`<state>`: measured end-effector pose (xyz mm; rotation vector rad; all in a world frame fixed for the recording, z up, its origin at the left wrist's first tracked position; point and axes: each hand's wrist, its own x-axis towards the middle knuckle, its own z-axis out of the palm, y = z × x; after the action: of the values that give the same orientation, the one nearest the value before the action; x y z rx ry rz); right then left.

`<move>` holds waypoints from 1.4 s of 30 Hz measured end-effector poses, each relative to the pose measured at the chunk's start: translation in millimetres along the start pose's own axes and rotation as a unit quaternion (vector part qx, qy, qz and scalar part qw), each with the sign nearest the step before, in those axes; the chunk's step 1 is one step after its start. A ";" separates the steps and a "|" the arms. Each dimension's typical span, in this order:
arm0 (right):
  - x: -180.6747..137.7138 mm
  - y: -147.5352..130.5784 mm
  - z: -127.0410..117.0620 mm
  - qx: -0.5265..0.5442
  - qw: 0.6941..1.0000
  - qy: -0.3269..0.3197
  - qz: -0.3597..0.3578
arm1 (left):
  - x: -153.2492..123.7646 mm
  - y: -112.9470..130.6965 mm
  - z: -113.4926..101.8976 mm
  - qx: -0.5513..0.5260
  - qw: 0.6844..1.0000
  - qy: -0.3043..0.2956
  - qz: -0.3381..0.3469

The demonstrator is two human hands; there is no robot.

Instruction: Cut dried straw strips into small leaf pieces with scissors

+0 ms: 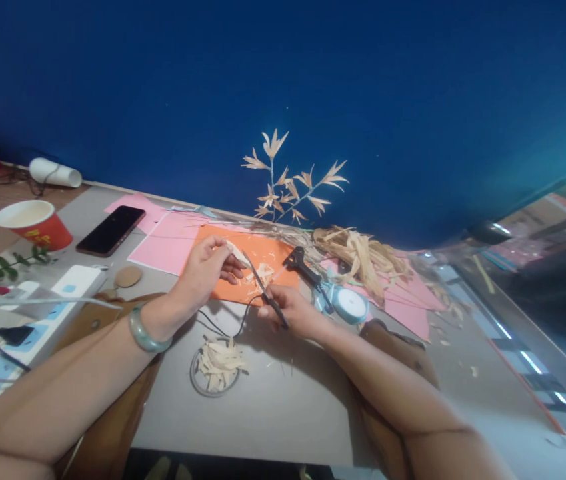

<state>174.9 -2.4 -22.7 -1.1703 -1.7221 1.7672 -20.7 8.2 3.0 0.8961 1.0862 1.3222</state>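
My left hand, with a bangle on its wrist, pinches a pale strip of dried corn husk over an orange sheet. My right hand is closed round the dark handles of a pair of scissors. Their blades point up and left, close to the husk strip; whether they touch it I cannot tell. Pale trimmings lie scattered on the orange sheet below. Nearer to me, a round glass dish bears a heap of cut husk pieces.
A black glue gun and a light-blue ribbon spool lie right of my hands. Dried husks are piled behind them, near a husk-flower branch. Leftward are a phone, a red paper cup and a power strip.
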 end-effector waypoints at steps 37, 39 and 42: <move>76.6 -0.8 -54.9 -0.450 0.852 0.259 -0.063 | -13.4 -23.9 -22.1 0.473 0.707 -0.526 0.015; 80.0 -2.2 -54.2 -0.459 0.850 0.249 -0.060 | -13.4 -23.0 -22.1 0.472 0.701 -0.535 -0.001; 81.5 -2.0 -49.1 -0.466 0.846 0.249 -0.065 | -11.1 -22.3 -21.7 0.459 0.709 -0.535 -0.012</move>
<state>166.8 91.2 -38.0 -1.6121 -2.2546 0.3705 -34.4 -6.4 -23.3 2.0152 0.6979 -0.0587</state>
